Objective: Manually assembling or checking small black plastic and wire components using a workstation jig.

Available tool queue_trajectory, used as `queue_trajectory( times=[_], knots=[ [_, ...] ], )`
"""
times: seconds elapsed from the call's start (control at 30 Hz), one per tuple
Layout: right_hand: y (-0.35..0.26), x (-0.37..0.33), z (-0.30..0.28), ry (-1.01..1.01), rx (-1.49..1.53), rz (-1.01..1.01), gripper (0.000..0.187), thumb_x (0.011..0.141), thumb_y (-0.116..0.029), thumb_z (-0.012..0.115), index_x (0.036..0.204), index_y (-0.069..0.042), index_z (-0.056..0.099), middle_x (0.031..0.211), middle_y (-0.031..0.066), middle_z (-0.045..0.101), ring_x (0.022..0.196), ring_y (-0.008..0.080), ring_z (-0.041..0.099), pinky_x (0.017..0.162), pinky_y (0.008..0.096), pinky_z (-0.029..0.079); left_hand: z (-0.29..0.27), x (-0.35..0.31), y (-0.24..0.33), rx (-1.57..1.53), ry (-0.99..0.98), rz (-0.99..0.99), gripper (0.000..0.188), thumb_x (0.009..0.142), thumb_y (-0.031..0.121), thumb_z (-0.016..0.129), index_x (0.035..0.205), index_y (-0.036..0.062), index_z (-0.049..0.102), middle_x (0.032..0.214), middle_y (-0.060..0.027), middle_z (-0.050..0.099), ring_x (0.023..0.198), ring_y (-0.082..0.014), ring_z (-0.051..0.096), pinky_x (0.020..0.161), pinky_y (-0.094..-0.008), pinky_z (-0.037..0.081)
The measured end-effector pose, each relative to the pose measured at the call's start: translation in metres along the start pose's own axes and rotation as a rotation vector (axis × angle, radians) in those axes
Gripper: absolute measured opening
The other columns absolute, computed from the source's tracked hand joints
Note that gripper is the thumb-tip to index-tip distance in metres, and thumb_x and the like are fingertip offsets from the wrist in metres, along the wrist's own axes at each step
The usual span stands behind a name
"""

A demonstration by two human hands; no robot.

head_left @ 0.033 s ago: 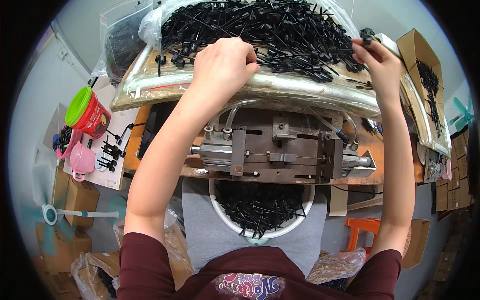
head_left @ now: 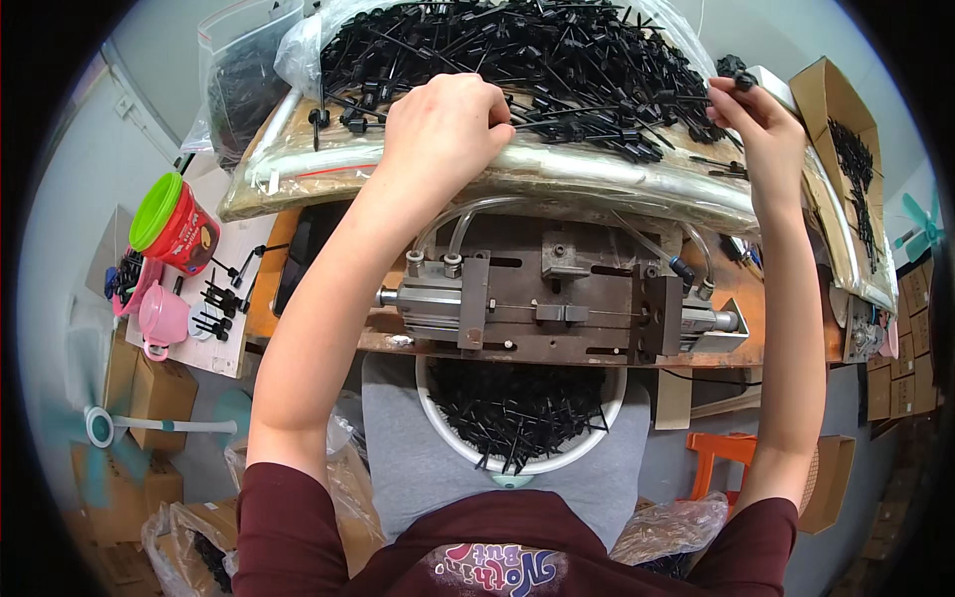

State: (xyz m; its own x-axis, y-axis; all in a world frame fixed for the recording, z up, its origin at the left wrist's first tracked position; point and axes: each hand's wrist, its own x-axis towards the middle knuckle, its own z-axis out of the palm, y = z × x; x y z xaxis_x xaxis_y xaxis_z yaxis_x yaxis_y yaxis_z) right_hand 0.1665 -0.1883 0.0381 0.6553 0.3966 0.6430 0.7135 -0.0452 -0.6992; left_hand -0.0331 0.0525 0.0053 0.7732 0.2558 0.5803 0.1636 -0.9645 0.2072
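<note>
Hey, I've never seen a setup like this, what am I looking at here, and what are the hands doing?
This is one picture from a camera worn on a person's head, looking down at their own arms. Both hands reach into a big heap of small black plastic parts lying on clear plastic sheeting. The left hand rests curled at the heap's near edge; the right hand pinches one black piece at the heap's right side. Below them sits a metal press-like fixture with air hoses. On the person's lap, a white bowl holds more black parts. A red tub with a green lid stands to the left.

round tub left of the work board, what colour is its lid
Bright green lid on a red round tub; head view.
</note>
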Motion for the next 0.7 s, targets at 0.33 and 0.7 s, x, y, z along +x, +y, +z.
queue_trajectory(
  times=[0.33,0.7],
  knots=[
    [-0.045,-0.085,0.005,0.056,0.262,0.156,0.022,0.089,-0.009,0.071,0.108,0.003,0.070,0.096,0.0081,0.071,0.083,0.0115,0.066,0.082,0.0245,0.050,-0.015,-0.019,-0.001,-0.398,0.095,-0.037,0.019,0.083,0.017,0.074,0.096,0.0037,0.072,0.087,-0.0054,0.073,0.080,-0.0116,0.069,0.070,-0.0268,0.054],
    [-0.046,-0.164,0.000,0.134,0.529,0.311,0.021,0.091,-0.002,0.066,0.112,0.003,0.066,0.106,0.0167,0.069,0.078,0.0126,0.064,0.077,0.0237,0.052,-0.018,-0.166,0.081,-0.664,-0.011,0.126,0.042,0.072,-0.010,0.077,0.112,-0.0074,0.067,0.136,-0.0268,0.050,0.087,-0.0198,0.069,0.073,-0.0298,0.059]
  ],
)
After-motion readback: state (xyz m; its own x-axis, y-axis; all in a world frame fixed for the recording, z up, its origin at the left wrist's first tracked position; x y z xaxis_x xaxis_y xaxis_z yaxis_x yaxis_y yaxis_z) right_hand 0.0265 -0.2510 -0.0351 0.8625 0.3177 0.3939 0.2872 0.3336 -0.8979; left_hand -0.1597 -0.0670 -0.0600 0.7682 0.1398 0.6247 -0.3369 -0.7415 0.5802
